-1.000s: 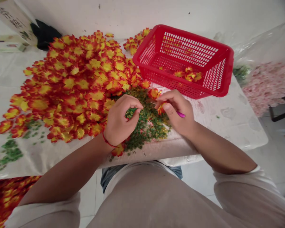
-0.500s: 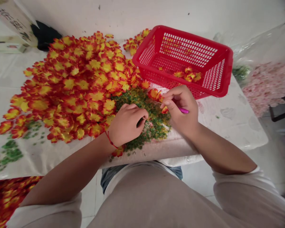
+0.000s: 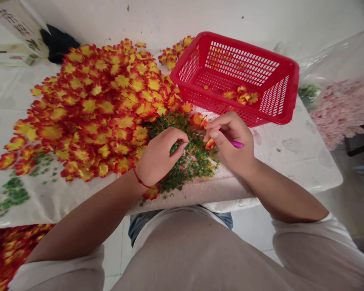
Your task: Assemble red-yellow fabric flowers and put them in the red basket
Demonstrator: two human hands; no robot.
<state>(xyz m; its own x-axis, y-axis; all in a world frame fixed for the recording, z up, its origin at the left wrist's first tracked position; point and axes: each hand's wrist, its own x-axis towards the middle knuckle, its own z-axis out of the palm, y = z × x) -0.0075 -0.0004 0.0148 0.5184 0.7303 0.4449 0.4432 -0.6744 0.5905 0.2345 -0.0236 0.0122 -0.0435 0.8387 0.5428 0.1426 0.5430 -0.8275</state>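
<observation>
My right hand [image 3: 230, 139] pinches a thin needle tool with a pink handle [image 3: 237, 144]; a red-and-yellow fabric flower [image 3: 210, 143] sits on the needle by my fingers. My left hand [image 3: 160, 155], with a red string at the wrist, is pinched shut just left of the needle tip, over a mound of small green flower parts [image 3: 188, 161]. What its fingertips hold is too small to name. A big heap of red-and-yellow flowers [image 3: 94, 109] covers the table to the left.
A red plastic basket [image 3: 279, 97] holding a few flowers stands behind my right hand. The white-covered table's front edge [image 3: 200, 194] runs under my wrists. Loose green bits [image 3: 12, 194] lie at left. Pink flowers [image 3: 339, 109] are piled at right, boxes [image 3: 15, 36] at back left.
My left hand dipped down into the green mound, then rose back toward the needle tip. My right hand shifted slightly up and right with the tool.
</observation>
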